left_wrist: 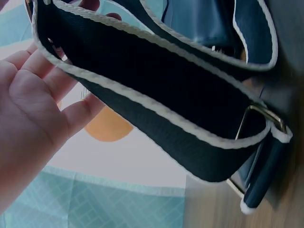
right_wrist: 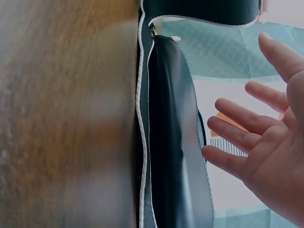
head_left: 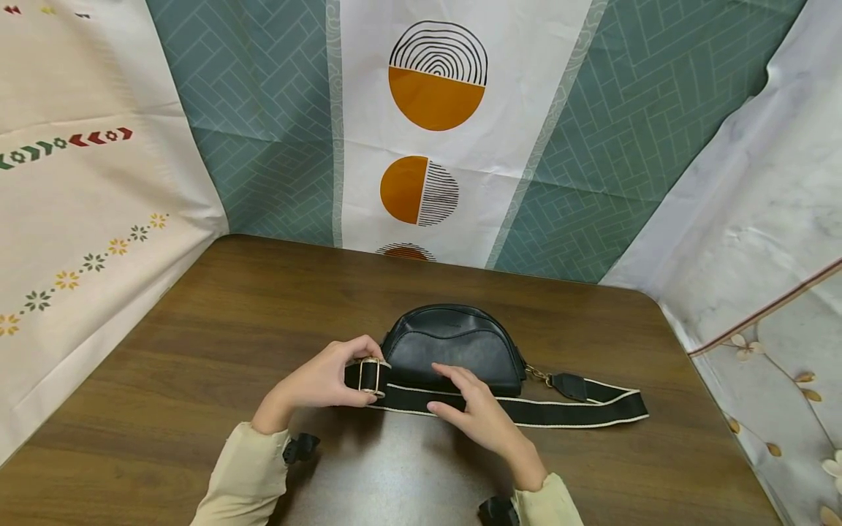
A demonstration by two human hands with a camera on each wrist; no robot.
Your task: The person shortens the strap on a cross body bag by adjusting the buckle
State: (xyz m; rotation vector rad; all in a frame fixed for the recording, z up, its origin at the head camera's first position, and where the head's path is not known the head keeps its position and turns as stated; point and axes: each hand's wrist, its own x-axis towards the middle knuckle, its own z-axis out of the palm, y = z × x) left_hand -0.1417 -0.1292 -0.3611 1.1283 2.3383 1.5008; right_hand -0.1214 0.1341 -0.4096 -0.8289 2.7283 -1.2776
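Observation:
A black half-moon handbag stands on the table, its wide black strap with cream edges lying along its front. My left hand holds a raised part of the strap between thumb and fingers, at the bag's left end. Beside those fingertips is a gold-toned slide buckle. In the left wrist view the strap forms a long loop, with a metal buckle at its lower end; some fingertips are hidden behind it. My right hand hovers in front of the bag, fingers apart, holding nothing.
On the bag's right, a metal chain clip joins it to the strap's dark end tab. The brown wooden table reaches back to a patterned cloth. White cloths hang at both sides.

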